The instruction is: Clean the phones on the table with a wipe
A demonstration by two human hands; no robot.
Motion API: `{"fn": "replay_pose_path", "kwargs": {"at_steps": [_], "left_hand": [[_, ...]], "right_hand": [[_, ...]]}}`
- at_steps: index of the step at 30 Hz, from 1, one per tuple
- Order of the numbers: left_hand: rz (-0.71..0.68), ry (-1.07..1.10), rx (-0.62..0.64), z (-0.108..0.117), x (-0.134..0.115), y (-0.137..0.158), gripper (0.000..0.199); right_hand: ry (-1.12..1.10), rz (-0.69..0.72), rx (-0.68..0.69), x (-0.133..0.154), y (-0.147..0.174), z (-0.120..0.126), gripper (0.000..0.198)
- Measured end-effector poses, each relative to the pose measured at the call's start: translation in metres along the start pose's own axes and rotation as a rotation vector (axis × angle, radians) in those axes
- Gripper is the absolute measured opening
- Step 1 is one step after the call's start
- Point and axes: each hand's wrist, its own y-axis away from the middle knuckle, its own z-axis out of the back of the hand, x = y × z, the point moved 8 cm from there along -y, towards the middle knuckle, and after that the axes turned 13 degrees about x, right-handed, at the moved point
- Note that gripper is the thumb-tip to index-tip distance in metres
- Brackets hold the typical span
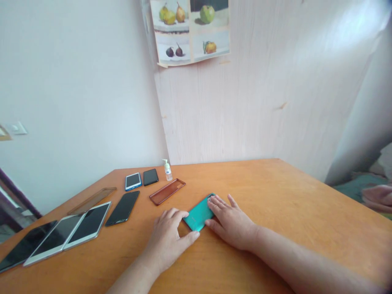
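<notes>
A teal green phone (199,214) lies back side up on the wooden table, slanted towards the upper right. My left hand (168,237) grips its near left end, with the thumb at the bottom corner and the index finger at the left edge. Stretched over the far right end is my right hand (231,222), fingers resting on the phone near its camera and thumb at the right edge. Part of the camera area is hidden under those fingers. Just beyond the phone lies a reddish-brown see-through phone case (167,192).
On the left lie a black phone (123,208), a brown clear case (92,201), two white-framed tablets (87,224) and a dark tablet (27,245). Farther back are a blue-edged phone (133,181), another dark phone (150,177) and a pump bottle (168,171). A wall borders the table (275,183).
</notes>
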Motion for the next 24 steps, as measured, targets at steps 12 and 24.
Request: {"fn": "replay_pose_path", "kwargs": {"at_steps": [12, 24], "left_hand": [[0.014, 0.072, -0.059, 0.000, 0.001, 0.003, 0.052], [-0.005, 0.134, -0.019, -0.001, -0.006, 0.005, 0.058]], "right_hand": [[-0.002, -0.169, -0.018, -0.031, -0.012, -0.002, 0.067], [0.038, -0.006, -0.003, -0.009, -0.005, -0.002, 0.061]]}}
